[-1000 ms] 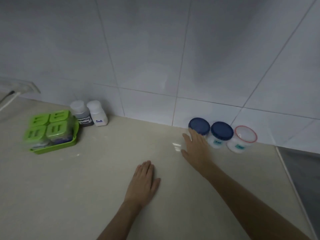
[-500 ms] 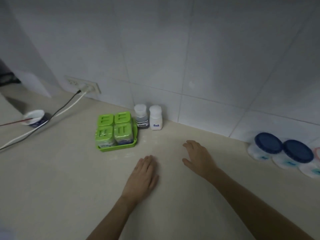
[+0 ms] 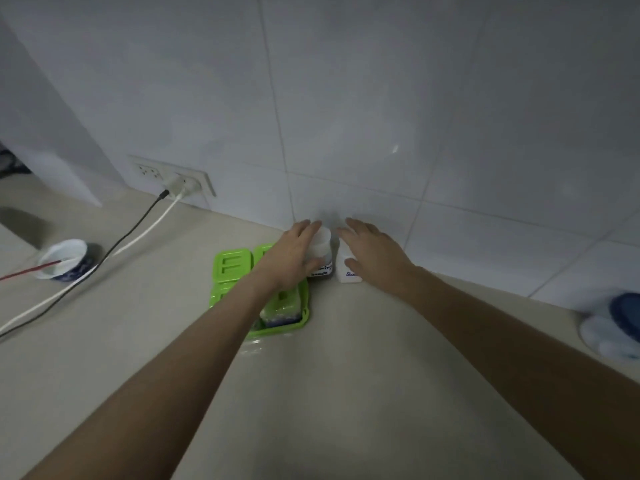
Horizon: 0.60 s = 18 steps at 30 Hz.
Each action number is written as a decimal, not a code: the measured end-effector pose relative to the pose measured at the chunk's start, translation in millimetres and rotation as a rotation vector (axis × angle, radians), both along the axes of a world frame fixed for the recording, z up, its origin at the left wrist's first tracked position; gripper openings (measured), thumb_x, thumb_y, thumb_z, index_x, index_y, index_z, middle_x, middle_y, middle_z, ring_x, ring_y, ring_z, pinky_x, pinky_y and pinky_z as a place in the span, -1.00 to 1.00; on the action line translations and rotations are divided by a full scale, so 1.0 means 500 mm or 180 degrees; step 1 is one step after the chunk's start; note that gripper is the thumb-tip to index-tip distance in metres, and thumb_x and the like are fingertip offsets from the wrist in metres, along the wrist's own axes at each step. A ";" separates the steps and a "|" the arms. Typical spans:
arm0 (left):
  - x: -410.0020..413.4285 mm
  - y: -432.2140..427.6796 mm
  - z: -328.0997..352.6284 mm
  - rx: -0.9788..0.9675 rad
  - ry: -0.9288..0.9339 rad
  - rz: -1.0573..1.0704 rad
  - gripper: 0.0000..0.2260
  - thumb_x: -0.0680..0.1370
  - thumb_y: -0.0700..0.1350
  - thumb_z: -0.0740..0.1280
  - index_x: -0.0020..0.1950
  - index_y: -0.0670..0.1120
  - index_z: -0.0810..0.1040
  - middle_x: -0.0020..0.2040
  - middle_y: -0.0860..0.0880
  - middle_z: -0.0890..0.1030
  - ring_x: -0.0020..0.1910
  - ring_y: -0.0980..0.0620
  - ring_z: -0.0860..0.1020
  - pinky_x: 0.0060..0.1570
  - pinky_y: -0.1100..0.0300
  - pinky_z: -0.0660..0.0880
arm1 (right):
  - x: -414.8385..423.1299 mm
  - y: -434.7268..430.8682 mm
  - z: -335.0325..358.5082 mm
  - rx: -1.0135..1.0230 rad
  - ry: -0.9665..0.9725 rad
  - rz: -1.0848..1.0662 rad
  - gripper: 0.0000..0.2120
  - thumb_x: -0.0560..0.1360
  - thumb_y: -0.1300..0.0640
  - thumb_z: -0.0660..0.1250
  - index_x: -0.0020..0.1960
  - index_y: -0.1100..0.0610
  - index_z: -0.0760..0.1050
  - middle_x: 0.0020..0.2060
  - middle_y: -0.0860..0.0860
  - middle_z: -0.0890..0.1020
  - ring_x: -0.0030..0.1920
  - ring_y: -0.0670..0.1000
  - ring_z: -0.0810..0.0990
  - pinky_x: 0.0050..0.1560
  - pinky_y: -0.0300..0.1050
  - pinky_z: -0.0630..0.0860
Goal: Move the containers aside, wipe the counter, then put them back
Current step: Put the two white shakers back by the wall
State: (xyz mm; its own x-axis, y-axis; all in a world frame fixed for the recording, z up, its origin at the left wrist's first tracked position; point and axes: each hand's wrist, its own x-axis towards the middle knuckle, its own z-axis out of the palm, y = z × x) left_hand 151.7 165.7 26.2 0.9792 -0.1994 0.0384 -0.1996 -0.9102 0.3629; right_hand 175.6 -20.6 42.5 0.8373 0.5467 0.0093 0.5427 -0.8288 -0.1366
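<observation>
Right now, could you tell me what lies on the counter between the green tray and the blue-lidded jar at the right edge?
In the head view, two small white-capped bottles stand near the tray, each under a hand; beyond them bare counter runs to the jar.

A small white shaker bottle stands at the far edge of the counter by the tiled wall. Its blue label begins "Sa"; the rest is hidden behind the right hand. Just left of it, a second bottle carries a dark handwritten label, too blurred and covered to read.
</observation>
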 end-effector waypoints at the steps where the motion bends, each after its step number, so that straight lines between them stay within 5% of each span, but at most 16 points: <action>1: 0.009 -0.006 -0.004 -0.0028 0.0008 0.0002 -0.40 0.52 -0.05 0.34 0.50 -0.12 0.20 0.42 -0.20 0.30 0.35 -0.21 0.37 0.36 0.02 0.32 | 0.006 0.006 -0.004 0.0021 0.0003 -0.0027 -0.44 0.49 0.20 0.30 0.45 0.11 0.21 0.44 0.16 0.27 0.38 0.20 0.29 0.26 0.07 0.40; 5: 0.039 -0.026 0.010 0.0000 -0.0001 0.0203 -0.50 0.48 -0.03 0.39 0.37 -0.12 0.36 0.22 -0.18 0.43 0.17 -0.21 0.48 0.09 0.01 0.42 | 0.008 -0.015 -0.008 0.0413 0.0161 -0.0193 -0.56 0.48 0.17 0.32 0.33 0.12 0.33 0.23 0.17 0.44 0.22 0.19 0.38 0.15 0.07 0.46; 11: 0.061 -0.104 0.052 0.0304 0.0275 -0.0437 -0.50 0.48 0.02 0.39 0.36 -0.09 0.37 0.23 -0.15 0.45 0.17 -0.21 0.49 0.13 0.01 0.44 | -0.030 -0.168 0.005 0.0956 0.0145 -0.0488 -0.50 0.45 0.13 0.37 0.34 0.11 0.32 0.20 0.10 0.47 0.16 0.15 0.42 0.16 0.03 0.42; 18: 0.036 -0.331 0.056 -0.0108 0.0470 -0.1186 -0.52 0.49 -0.07 0.41 0.35 -0.15 0.38 0.25 -0.14 0.47 -0.02 -0.11 0.54 -0.18 0.28 0.30 | -0.082 -0.450 0.025 0.0512 0.0081 -0.1043 -0.51 0.45 0.13 0.38 0.34 0.11 0.33 0.25 0.10 0.47 0.19 0.15 0.42 0.20 0.05 0.42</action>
State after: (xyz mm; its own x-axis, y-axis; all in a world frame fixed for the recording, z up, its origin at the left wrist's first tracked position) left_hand 169.6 0.4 54.2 0.8356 -0.5429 -0.0845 -0.4572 -0.7723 0.4411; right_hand 134.6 -245.8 55.2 0.9688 0.2425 0.0502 0.2466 -0.9249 -0.2894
